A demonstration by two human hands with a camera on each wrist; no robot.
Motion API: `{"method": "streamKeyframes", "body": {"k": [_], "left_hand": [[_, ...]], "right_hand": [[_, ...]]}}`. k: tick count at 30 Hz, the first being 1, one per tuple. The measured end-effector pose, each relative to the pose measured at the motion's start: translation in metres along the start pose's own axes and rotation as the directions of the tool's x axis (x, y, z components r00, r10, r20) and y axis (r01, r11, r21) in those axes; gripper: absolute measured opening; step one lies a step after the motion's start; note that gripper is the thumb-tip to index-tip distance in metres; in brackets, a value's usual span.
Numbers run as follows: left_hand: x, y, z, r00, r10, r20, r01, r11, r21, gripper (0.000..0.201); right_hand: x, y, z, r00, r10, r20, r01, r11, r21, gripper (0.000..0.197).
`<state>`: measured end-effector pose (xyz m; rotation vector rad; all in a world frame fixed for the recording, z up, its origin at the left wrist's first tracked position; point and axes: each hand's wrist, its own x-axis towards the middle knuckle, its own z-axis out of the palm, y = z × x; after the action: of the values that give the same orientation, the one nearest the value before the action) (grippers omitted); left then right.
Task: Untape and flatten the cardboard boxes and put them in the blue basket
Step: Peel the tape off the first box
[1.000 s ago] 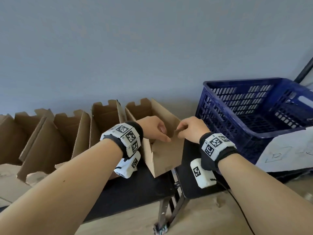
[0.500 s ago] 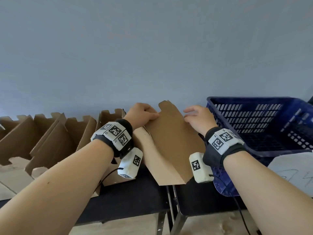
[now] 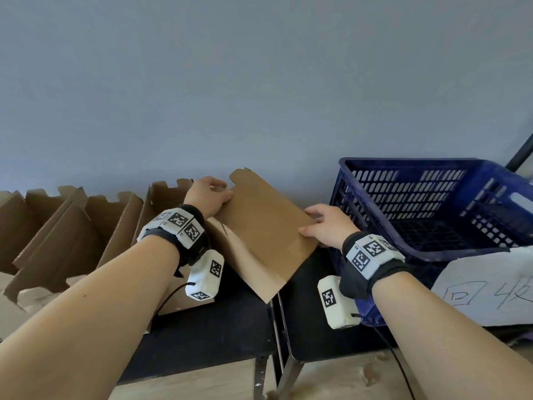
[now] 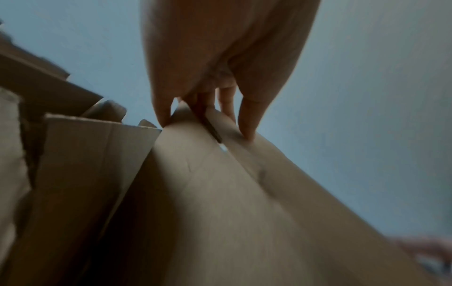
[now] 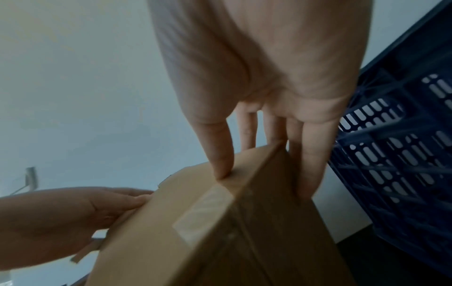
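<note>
A brown cardboard box [image 3: 261, 226], tipped over and lifted off the black table, is held between both hands. My left hand [image 3: 209, 196] grips its upper left edge, thumb on one face and fingers on the other [image 4: 247, 123]. My right hand [image 3: 326, 228] holds the right edge, thumb [image 5: 217, 154] on top and fingers underneath. A strip of clear tape [image 5: 205, 209] runs over the box's bottom corner in the right wrist view. The blue basket [image 3: 427, 249] stands just right of the box, empty as far as I see.
Several open cardboard boxes [image 3: 86, 226] stand in a row at the left, against a blue-grey wall. A white paper sign [image 3: 490, 287] hangs on the basket's front. Two black tabletops [image 3: 219, 327] meet under the held box; wooden floor lies below.
The box went from standing upright on the table to tipped over and lifted. My right hand has slid down its right edge, and the view has shifted.
</note>
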<state>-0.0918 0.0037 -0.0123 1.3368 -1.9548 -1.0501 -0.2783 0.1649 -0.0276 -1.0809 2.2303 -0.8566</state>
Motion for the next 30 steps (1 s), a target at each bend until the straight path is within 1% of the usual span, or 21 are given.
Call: {"method": "streamKeyframes", "body": {"k": [1, 2, 3, 4, 5, 7, 9, 11, 13, 17, 19, 23, 26, 30], "left_hand": [[0.002, -0.002, 0.005, 0.999, 0.023, 0.024, -0.026, 0.987, 0.157, 0.053], [0.003, -0.003, 0.011, 0.997, 0.053, 0.056, -0.069, 0.944, 0.322, 0.066], [0.002, -0.002, 0.017, 0.992, 0.088, 0.095, -0.121, 0.89, 0.44, 0.076], [0.001, 0.0, 0.024, 0.982, 0.115, 0.146, -0.175, 0.845, 0.505, 0.081], [-0.001, 0.002, 0.03, 0.967, 0.143, 0.212, -0.236, 0.82, 0.522, 0.082], [-0.001, 0.003, 0.044, 0.916, 0.167, 0.364, -0.333, 0.823, 0.46, 0.073], [0.001, 0.003, 0.052, 0.879, 0.171, 0.444, -0.358, 0.853, 0.38, 0.065], [0.005, 0.005, 0.053, 0.873, 0.175, 0.456, -0.361, 0.86, 0.361, 0.06], [0.01, 0.008, 0.051, 0.869, 0.178, 0.462, -0.373, 0.85, 0.373, 0.057], [0.017, 0.012, 0.047, 0.865, 0.161, 0.474, -0.366, 0.85, 0.379, 0.053], [0.019, 0.012, 0.044, 0.862, 0.152, 0.484, -0.365, 0.848, 0.384, 0.054], [0.025, 0.007, 0.036, 0.864, 0.142, 0.483, -0.357, 0.849, 0.389, 0.054], [0.033, 0.004, 0.03, 0.856, 0.127, 0.501, -0.373, 0.822, 0.43, 0.053], [0.044, 0.004, 0.022, 0.827, 0.1, 0.553, -0.413, 0.776, 0.477, 0.053]], "right_hand": [[0.001, 0.0, 0.003, 1.0, -0.001, -0.018, 0.001, 0.999, 0.04, 0.05], [0.002, -0.001, 0.005, 0.999, -0.006, -0.042, 0.009, 0.997, 0.075, 0.05], [0.004, -0.003, 0.008, 0.997, -0.02, -0.074, 0.026, 0.996, 0.089, 0.048], [0.006, -0.005, 0.011, 0.994, -0.041, -0.106, 0.05, 0.995, 0.083, 0.045], [0.007, -0.007, 0.013, 0.99, -0.063, -0.127, 0.072, 0.996, 0.061, 0.039], [0.011, -0.011, 0.017, 0.986, -0.096, -0.134, 0.097, 0.995, 0.002, 0.027], [0.014, -0.015, 0.018, 0.989, -0.096, -0.115, 0.089, 0.994, -0.065, 0.019], [0.017, -0.015, 0.016, 0.99, -0.084, -0.109, 0.074, 0.993, -0.093, 0.02], [0.021, -0.014, 0.014, 0.99, -0.098, -0.1, 0.087, 0.991, -0.107, 0.02], [0.029, -0.016, 0.021, 0.996, -0.08, -0.043, 0.078, 0.996, -0.039, 0.021], [0.031, -0.021, 0.026, 0.997, -0.071, -0.028, 0.07, 0.997, -0.042, 0.021], [0.033, -0.029, 0.033, 0.997, -0.064, -0.047, 0.061, 0.996, -0.068, 0.02], [0.032, -0.038, 0.037, 0.998, -0.053, -0.046, 0.049, 0.996, -0.076, 0.02], [0.028, -0.046, 0.046, 0.997, -0.031, -0.075, 0.024, 0.996, -0.084, 0.026]]}}
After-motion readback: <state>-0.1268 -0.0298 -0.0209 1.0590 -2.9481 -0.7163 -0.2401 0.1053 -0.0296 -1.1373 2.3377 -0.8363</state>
